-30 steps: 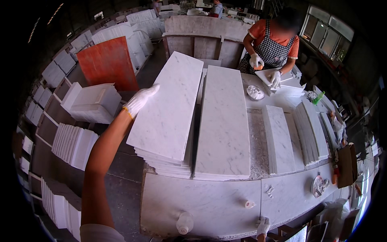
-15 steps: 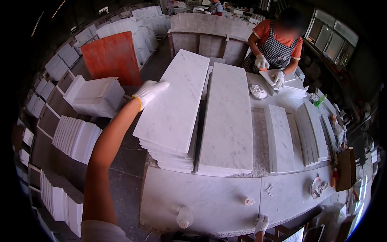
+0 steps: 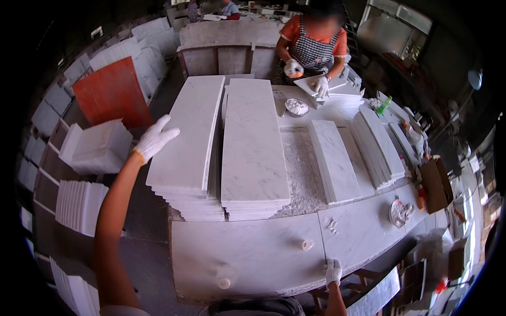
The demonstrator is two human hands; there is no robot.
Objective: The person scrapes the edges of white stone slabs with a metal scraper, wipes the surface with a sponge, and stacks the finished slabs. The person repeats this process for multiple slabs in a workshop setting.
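My left hand (image 3: 157, 138), in a white knit glove, is at the left edge of the top slab on the left stack of white marble slabs (image 3: 184, 134). Its fingers are spread; whether they touch the stone I cannot tell. A second stack of long marble slabs (image 3: 254, 142) stands close on the right with a narrow gap between. My right hand (image 3: 333, 271), also gloved, rests at the table's front edge, fingers laid over the rim of a flat marble slab (image 3: 363, 237), holding nothing visible. A whitish bottle (image 3: 225, 278) and a small roll-like item (image 3: 307, 245) lie on the neighbouring slab.
Across the table a co-worker (image 3: 313, 50) handles a white piece (image 3: 311, 86) beside a bowl of white paste (image 3: 297, 107). Narrower slabs (image 3: 334, 160), a dish (image 3: 398, 212) and a cardboard box (image 3: 436, 184) are on the right. Stacked pieces (image 3: 79, 207) and a red panel (image 3: 112, 92) stand left.
The view has turned to the right, so everything sits further left in the picture. The left hand's fingers have spread apart at the slab's edge. More of the right forearm shows.
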